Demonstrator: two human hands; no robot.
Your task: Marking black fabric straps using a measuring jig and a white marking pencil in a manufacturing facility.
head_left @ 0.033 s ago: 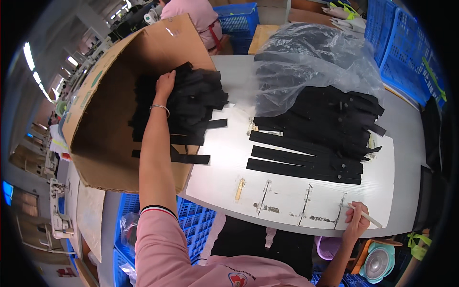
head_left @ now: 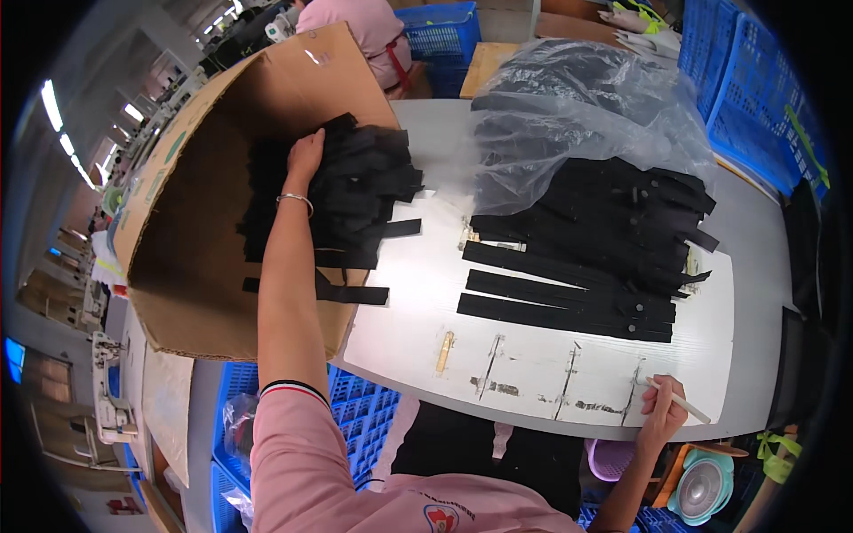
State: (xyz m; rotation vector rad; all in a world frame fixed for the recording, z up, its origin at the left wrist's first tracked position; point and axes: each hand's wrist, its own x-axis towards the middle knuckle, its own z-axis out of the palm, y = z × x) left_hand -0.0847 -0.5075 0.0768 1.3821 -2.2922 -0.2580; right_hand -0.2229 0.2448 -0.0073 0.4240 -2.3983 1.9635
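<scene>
My left hand (head_left: pixel 306 156), a bangle on its wrist, reaches across the open cardboard box (head_left: pixel 200 306). Its curled fingers grip the edge of a heap of black fabric strips (head_left: pixel 364 182), which spills from the box onto the table. At the table's near right edge, my right hand (head_left: pixel 660 410) is closed around a slim white pen-like stick (head_left: pixel 691 409), with its fingertips close to the marked board. More black strips (head_left: pixel 595 226) lie in a layered pile at centre right. The nearest ones are spread side by side, with small round dots on some.
A clear plastic bag (head_left: pixel 577 107) covers the far part of the right pile. Beneath the strips is a white board (head_left: pixel 524 364) with dark lines. Blue crates (head_left: pixel 755 107) stand at the right. Another person in pink (head_left: pixel 355 35) sits beyond the box.
</scene>
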